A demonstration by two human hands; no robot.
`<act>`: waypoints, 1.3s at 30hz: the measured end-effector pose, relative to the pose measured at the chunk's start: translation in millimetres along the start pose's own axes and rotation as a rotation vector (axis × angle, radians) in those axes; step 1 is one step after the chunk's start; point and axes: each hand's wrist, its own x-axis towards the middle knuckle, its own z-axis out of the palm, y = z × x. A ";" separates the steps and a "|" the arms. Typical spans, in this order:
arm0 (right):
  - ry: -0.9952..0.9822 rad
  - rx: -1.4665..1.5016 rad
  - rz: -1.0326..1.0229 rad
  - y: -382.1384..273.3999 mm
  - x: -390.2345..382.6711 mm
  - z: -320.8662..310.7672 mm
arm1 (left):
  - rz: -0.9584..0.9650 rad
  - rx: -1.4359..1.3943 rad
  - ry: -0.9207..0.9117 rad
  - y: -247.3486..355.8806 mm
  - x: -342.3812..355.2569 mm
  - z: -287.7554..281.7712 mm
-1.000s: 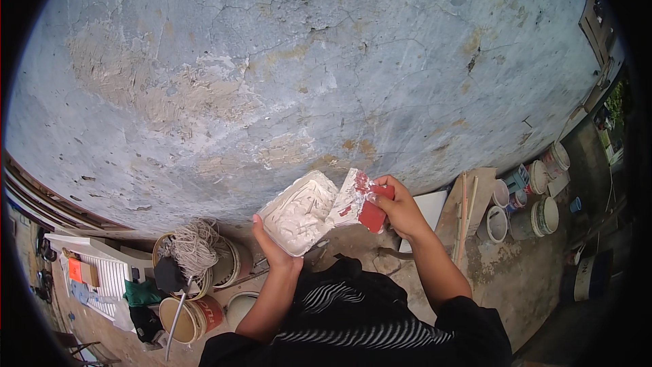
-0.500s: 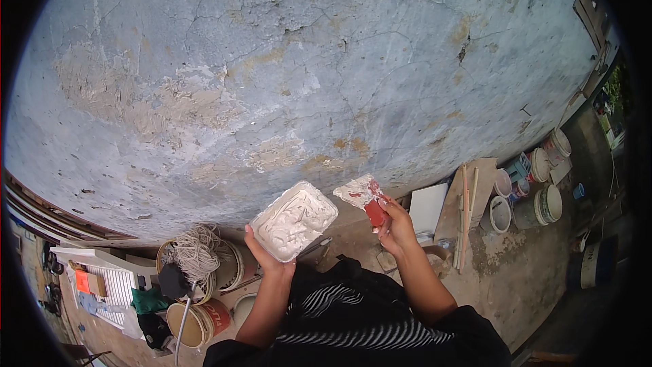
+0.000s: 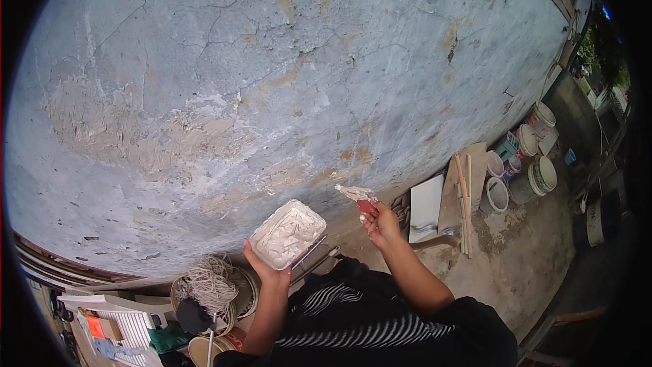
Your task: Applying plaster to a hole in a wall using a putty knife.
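Observation:
My left hand (image 3: 267,264) grips a rectangular white tray (image 3: 295,205) from below and the side; pale, thick paste (image 3: 284,236) fills it, with ridges on its surface. To the right, apart from the tray, my right hand (image 3: 380,225) is closed round a red spreader (image 3: 367,207), its end (image 3: 348,190) coated in the same pale paste and pointing left. Ahead rises a cracked, pale blue wall (image 3: 319,61) with rough beige patches and yellowish stains.
Several buckets (image 3: 541,177) line the wall's base at right, beside a leaning white board (image 3: 424,207), a brown panel (image 3: 448,200) and thin sticks (image 3: 465,214). At lower left stand a bucket of tangled rope (image 3: 210,278) and a white slatted panel (image 3: 132,323) with odds and ends on it.
The spreader has moved away from the tray and tilted flatter. The tray has shifted left and down in the picture, and the view has turned, showing more at the right.

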 end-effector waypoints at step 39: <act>0.057 0.188 -0.194 -17.3 -20.4 58.1 | -0.157 0.052 -0.073 46.7 18.6 -41.9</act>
